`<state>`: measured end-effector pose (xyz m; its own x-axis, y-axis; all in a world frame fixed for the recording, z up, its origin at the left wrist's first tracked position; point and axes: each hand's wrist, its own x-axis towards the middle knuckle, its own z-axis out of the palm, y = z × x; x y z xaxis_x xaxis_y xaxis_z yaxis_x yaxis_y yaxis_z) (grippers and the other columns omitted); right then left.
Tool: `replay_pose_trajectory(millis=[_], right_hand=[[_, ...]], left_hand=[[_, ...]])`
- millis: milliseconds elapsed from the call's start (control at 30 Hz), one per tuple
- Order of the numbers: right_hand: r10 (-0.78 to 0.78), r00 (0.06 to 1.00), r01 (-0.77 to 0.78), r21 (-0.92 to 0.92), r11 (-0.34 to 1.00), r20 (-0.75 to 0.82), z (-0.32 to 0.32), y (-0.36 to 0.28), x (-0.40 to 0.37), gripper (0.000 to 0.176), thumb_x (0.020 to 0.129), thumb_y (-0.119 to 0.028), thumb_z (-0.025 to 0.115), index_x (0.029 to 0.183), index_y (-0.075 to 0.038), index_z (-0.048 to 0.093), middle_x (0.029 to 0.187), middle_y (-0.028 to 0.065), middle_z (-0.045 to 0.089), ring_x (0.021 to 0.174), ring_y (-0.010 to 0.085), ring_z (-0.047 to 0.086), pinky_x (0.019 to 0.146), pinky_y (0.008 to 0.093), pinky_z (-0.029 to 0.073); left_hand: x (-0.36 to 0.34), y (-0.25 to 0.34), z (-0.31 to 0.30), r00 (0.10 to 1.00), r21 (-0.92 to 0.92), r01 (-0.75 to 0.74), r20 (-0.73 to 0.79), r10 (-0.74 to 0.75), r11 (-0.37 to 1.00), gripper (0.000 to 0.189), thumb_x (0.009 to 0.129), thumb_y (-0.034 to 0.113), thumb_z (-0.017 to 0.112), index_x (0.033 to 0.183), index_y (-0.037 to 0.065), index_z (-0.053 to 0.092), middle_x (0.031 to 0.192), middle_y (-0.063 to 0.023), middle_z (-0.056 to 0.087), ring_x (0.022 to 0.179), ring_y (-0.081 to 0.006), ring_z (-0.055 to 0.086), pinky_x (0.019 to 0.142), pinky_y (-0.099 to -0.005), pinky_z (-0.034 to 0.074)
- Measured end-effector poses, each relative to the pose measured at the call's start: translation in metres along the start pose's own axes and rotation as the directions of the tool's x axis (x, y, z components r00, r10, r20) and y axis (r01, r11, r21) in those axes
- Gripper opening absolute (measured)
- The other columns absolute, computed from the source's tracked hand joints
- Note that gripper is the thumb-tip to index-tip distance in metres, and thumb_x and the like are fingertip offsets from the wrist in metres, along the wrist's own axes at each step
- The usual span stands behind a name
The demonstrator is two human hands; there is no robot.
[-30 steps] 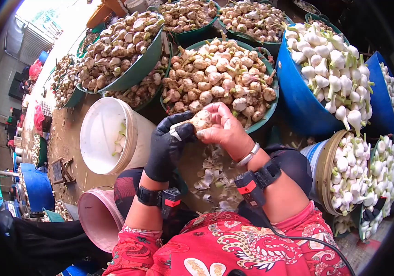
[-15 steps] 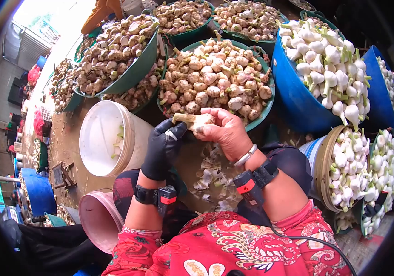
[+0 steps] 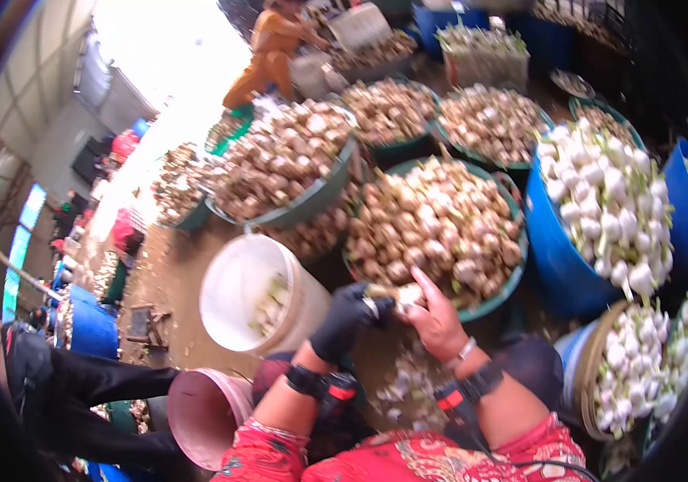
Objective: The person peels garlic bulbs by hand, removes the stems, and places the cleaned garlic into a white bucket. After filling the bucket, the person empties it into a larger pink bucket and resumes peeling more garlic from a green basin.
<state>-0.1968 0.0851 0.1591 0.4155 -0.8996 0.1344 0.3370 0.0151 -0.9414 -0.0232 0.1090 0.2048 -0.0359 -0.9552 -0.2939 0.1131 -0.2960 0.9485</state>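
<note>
Head view: softly blurred, with a dark lens rim swallowing the corners.
Dark-trousered legs [image 3: 111,386]: a nearby person's, the upper body out of sight at the left edge.
Left blue tub [image 3: 93,325]: most of its contents hidden by its own wall.
Pink bucket [image 3: 217,392]: tipped mouth-up toward the camera, its base out of sight.
White bucket [image 3: 227,281]: pale green scraps inside, too smeared to tell apart.
Person in orange [image 3: 270,58]: head cut off by the top edge.
Left wrist box [image 3: 341,393]: red patch showing, any mark unreadable.
Left hand [image 3: 346,321]: black-gloved, clamped at the bulb's stem end, fingertips blurred.
Garlic bulb [image 3: 410,297]: between the two hands, in front of the green basin [image 3: 498,300], partly covered by fingers.
Right hand [image 3: 439,323]: bare, clamped on the bulb's head end; the hands are together on it.
Right wrist box [image 3: 450,398]: red patch too, writing illegible.
Right blue tub [image 3: 557,261]: heaped with white garlic hiding most of its rim.
Pail [image 3: 578,361]: blue-and-white printed side, partly turned away, no word readable.
</note>
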Motion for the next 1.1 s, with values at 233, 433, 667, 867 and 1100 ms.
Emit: replay_pose_trajectory(millis=[233,433,667,867,1100], right_hand=[[0.423,0.882,-0.471,0.325,0.82,0.209,-0.021,0.015,-0.001,0.048,0.093,-0.032,0.042,0.128,0.0,0.042,0.094,0.012,0.063,0.072,0.0177,0.06,0.058,0.0272,0.047],[0.517,0.552,-0.819,0.309,0.484,0.654,-0.027,-0.001,-0.005,0.047,0.092,-0.039,0.039,0.115,-0.002,0.054,0.092,0.0223,0.064,0.07,0.0236,0.064,0.056,0.029,0.048],[0.484,0.826,-0.564,0.418,0.712,0.29,-0.026,-0.011,-0.003,0.025,0.092,-0.029,0.05,0.105,-0.008,0.053,0.087,0.0096,0.063,0.069,0.0195,0.063,0.056,0.0283,0.049],[0.517,0.808,-0.588,0.417,0.693,0.282,-0.021,-0.015,0.002,0.018,0.091,-0.022,0.053,0.104,-0.009,0.057,0.088,0.0061,0.064,0.073,0.0167,0.062,0.062,0.0287,0.05],[-0.49,0.834,0.495,-0.734,0.465,0.253,-0.01,-0.015,0.009,0.007,0.084,-0.009,0.056,0.084,-0.002,0.056,0.075,0.0086,0.054,0.071,0.026,0.055,0.063,0.0359,0.044]], left_hand=[[0.003,-0.02,-0.012,0.877,0.803,-0.384,0.161,0.453,0.457,0.023,0.073,0.007,0.062,0.095,0.01,0.066,0.082,-0.0109,0.063,0.076,-0.0293,0.061,0.069,-0.0376,0.049],[-0.004,-0.013,-0.003,0.825,0.726,-0.525,0.305,0.475,0.445,0.037,0.067,0.008,0.067,0.104,0.01,0.066,0.091,-0.0122,0.065,0.085,-0.026,0.064,0.077,-0.0364,0.05],[-0.026,-0.02,0.006,0.997,-0.152,-0.073,-0.049,0.066,0.986,0.041,0.085,0.01,0.06,0.124,0.0,0.053,0.097,-0.0023,0.062,0.077,-0.0086,0.057,0.07,-0.0242,0.049],[-0.021,-0.014,0.009,0.99,0.062,-0.132,-0.047,0.135,0.989,0.026,0.084,0.009,0.063,0.109,0.001,0.062,0.093,-0.0013,0.064,0.08,-0.0094,0.058,0.072,-0.0238,0.047],[-0.003,-0.013,-0.007,0.953,0.159,-0.154,-0.236,0.189,0.975,0.014,0.09,0.01,0.055,0.09,-0.002,0.063,0.078,-0.0048,0.062,0.069,-0.0113,0.059,0.064,-0.0263,0.049]])
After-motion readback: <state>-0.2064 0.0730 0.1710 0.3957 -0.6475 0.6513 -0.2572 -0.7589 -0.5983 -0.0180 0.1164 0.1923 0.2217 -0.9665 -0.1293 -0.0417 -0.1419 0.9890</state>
